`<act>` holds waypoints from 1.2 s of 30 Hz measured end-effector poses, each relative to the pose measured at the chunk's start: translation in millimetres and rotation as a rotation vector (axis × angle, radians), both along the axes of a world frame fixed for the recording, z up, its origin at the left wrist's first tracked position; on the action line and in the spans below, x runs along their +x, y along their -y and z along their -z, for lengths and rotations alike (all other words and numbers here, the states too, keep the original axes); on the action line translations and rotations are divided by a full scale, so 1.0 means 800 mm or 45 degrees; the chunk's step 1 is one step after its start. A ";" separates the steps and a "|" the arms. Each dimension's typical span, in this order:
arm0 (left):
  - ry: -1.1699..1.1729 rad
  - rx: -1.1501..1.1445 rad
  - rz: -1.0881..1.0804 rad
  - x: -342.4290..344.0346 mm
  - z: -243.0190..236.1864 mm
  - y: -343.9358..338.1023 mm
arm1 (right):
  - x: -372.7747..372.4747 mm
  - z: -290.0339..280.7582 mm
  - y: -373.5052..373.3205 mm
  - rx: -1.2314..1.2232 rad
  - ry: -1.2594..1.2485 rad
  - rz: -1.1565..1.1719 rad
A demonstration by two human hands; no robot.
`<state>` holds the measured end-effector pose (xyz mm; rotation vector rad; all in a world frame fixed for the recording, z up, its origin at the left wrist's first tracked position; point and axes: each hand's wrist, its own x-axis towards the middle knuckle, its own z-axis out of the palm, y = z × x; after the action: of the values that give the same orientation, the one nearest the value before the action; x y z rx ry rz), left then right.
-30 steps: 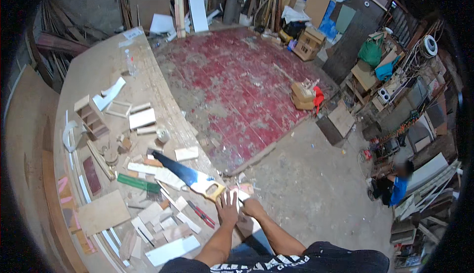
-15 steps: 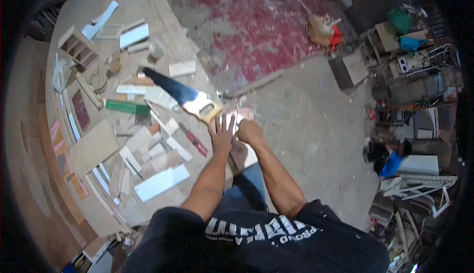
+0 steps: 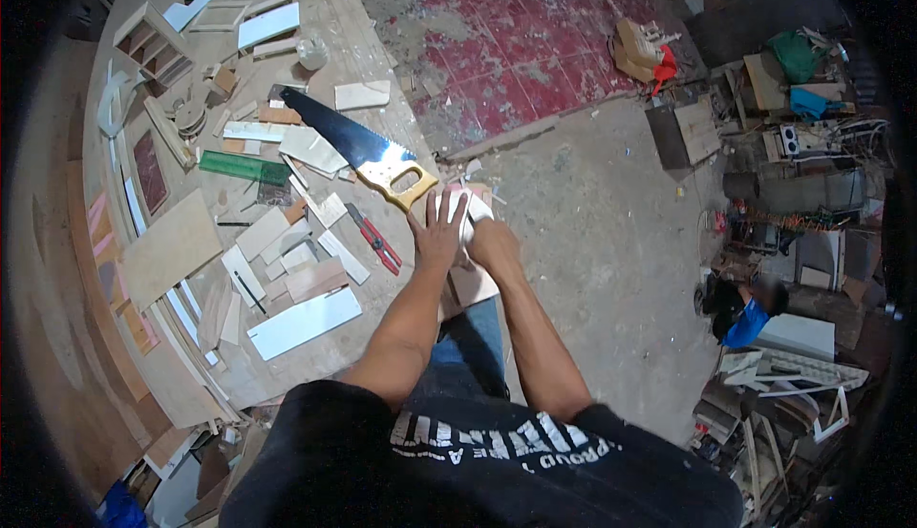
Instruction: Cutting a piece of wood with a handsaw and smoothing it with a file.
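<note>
Now the right hand [image 3: 494, 244] has drawn back slightly toward the body, curled closed, contents hidden! Left hand [image 3: 440, 234] spreads flat over the pale board [image 3: 482, 205] at the table's [image 3: 387, 295] edge, beside the saw [image 3: 368, 153]. If the board slips, the right could strike those fingertips.

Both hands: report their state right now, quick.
Left hand: open, fingers spread, laid on a white board.
Right hand: closed, fingers curled; whether it holds anything cannot be told.
</note>
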<state>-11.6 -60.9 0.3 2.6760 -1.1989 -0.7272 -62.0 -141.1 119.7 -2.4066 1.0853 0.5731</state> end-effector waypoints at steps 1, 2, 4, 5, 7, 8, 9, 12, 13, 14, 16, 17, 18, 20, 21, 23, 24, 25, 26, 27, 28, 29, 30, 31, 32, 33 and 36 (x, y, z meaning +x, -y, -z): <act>0.007 -0.039 -0.001 0.000 0.004 0.002 | -0.003 0.004 -0.003 0.006 -0.008 0.008; 0.014 -0.080 0.002 -0.003 0.007 0.003 | -0.007 0.007 -0.005 0.027 -0.017 0.048; -0.077 0.072 0.032 -0.001 0.018 0.015 | 0.012 0.009 0.005 0.050 0.007 0.106; 0.287 -0.012 -0.068 -0.010 0.059 -0.022 | 0.019 -0.001 -0.014 0.087 0.018 0.005; 0.065 -0.020 -0.116 0.007 0.042 -0.022 | 0.014 -0.023 -0.026 0.073 0.005 -0.016; 0.035 -0.020 -0.084 0.000 0.043 -0.014 | -0.001 -0.024 -0.028 0.046 -0.032 0.000; 0.069 -0.021 -0.052 0.008 0.032 0.000 | 0.004 -0.003 -0.015 0.024 -0.024 0.021; 0.055 -0.021 0.022 -0.011 0.023 0.027 | -0.009 0.065 0.016 -0.083 0.085 0.067; 0.046 0.008 0.005 -0.003 0.028 0.019 | 0.000 0.047 0.009 -0.018 0.042 0.038; 0.030 0.032 -0.009 0.001 0.032 0.010 | 0.004 0.025 -0.001 0.042 -0.009 0.012; 0.338 -0.047 -0.097 0.005 0.050 -0.013 | 0.004 0.000 -0.027 0.063 -0.041 -0.007; 0.183 0.007 -0.090 0.005 0.038 -0.013 | -0.003 0.000 -0.030 0.050 -0.011 -0.013; 0.039 0.048 -0.081 0.012 0.019 -0.006 | -0.004 -0.002 -0.027 0.023 0.029 -0.017; 0.057 0.066 0.051 0.001 -0.014 0.027 | -0.001 0.045 0.020 0.009 0.035 0.105; -0.085 0.105 0.060 0.006 -0.024 0.020 | 0.013 0.043 0.024 0.032 -0.033 0.113; -0.226 0.139 0.065 0.013 -0.028 0.016 | 0.014 0.032 0.027 0.051 -0.099 0.117; -0.175 0.139 -0.008 0.026 -0.024 -0.002 | 0.008 0.018 0.013 0.095 -0.071 0.042; -0.137 0.125 -0.050 0.025 -0.018 -0.010 | -0.001 0.010 0.008 0.121 -0.056 -0.002; -0.098 0.115 -0.095 0.025 -0.012 -0.020 | 0.007 0.011 0.004 0.134 -0.056 -0.034; 0.164 -0.042 -0.182 0.022 0.026 -0.035 | 0.029 0.007 -0.003 0.166 -0.062 -0.103; 0.151 -0.064 -0.174 0.026 0.013 -0.019 | 0.035 0.017 0.018 0.170 -0.094 -0.115; -0.033 -0.001 -0.017 0.014 -0.029 0.017 | 0.016 0.061 0.061 0.084 -0.169 -0.051; -0.197 0.089 0.128 0.001 -0.056 0.036 | 0.004 0.095 0.098 0.051 -0.204 0.042; -0.195 0.112 0.104 0.003 -0.052 0.032 | 0.014 0.100 0.097 0.058 -0.239 -0.014; -0.188 0.106 0.094 0.009 -0.047 0.033 | 0.019 0.102 0.098 0.061 -0.276 -0.061; -0.197 0.158 0.051 0.011 -0.036 0.011 | 0.020 0.090 0.072 0.096 -0.280 -0.103; -0.204 0.331 -0.031 0.030 -0.025 -0.030 | 0.041 0.020 0.024 0.222 -0.224 -0.236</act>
<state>12.2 -36.8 20.5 2.7611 -1.0978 -1.1413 -29.1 -160.5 103.7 -2.3515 0.8450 0.9180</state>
